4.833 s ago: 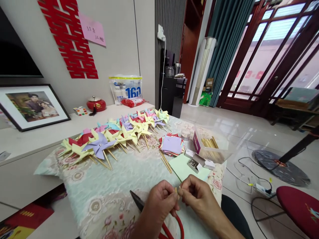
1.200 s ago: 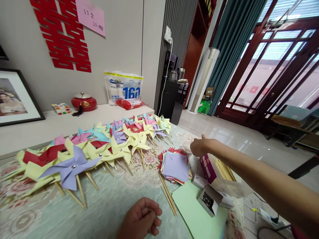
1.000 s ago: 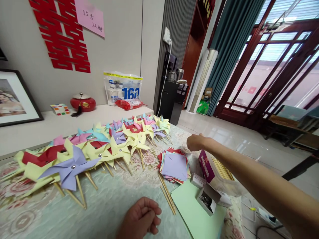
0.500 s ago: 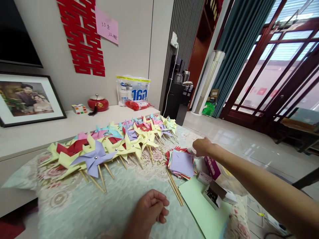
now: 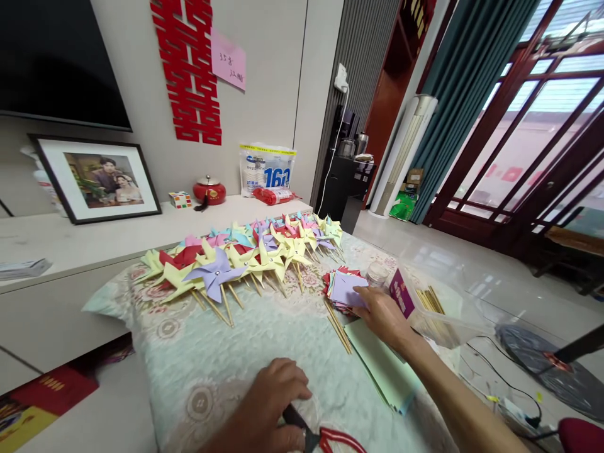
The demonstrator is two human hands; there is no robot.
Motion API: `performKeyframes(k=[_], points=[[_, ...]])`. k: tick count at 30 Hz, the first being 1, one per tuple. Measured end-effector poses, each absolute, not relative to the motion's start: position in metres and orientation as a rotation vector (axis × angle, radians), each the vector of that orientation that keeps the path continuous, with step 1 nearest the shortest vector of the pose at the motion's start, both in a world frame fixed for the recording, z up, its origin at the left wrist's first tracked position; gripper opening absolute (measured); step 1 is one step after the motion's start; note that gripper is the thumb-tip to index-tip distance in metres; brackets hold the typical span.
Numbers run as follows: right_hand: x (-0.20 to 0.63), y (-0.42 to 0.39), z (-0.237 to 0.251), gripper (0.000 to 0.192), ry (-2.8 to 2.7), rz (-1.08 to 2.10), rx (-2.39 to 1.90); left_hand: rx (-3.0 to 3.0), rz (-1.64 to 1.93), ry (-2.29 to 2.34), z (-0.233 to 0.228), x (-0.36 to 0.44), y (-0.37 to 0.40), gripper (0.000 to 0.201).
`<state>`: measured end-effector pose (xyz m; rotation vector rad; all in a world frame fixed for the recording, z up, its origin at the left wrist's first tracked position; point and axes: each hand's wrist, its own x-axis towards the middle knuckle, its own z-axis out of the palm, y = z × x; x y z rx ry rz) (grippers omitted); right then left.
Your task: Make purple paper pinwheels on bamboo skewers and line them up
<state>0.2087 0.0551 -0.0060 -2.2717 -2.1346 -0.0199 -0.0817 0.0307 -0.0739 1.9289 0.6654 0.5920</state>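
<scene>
The fingers of my right hand (image 5: 380,311) are closed on the right edge of a purple square paper sheet (image 5: 343,287), which tops a stack of coloured squares. My left hand (image 5: 278,396) is low in the middle, over the tablecloth. Its thumb and fingers curve around the dark part of what look like scissors with red handles (image 5: 337,435); the rest is under the hand or cut off. Between the hands lie a few wooden sticks (image 5: 338,327) and light green paper sheets (image 5: 382,365). Several finished pinwheels (image 5: 217,274) on sticks fill the far left side.
A clear plastic container (image 5: 453,327) with wooden sticks stands right of my right hand, beside a purple box (image 5: 401,292). A clear round tub (image 5: 376,274) sits behind the stack. The cabinet (image 5: 174,228) behind holds a framed photo (image 5: 106,179) and a red pot (image 5: 209,190).
My right hand has come back from beyond the stack to its purple top sheet. My left hand has moved nearer, and the red-handled tool has come into view. The view has turned left.
</scene>
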Motion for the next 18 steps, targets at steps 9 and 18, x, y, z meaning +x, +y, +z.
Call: performKeyframes(k=[9, 18], points=[[0.213, 0.065, -0.023, 0.028, -2.118, 0.02, -2.293, 2.226, 0.48, 0.513, -0.105, -0.067, 0.029, 0.019], [0.223, 0.074, -0.023, 0.015, -2.168, 0.037, -2.29, 2.203, 0.519, 0.407, -0.139, -0.026, 0.022, 0.042]])
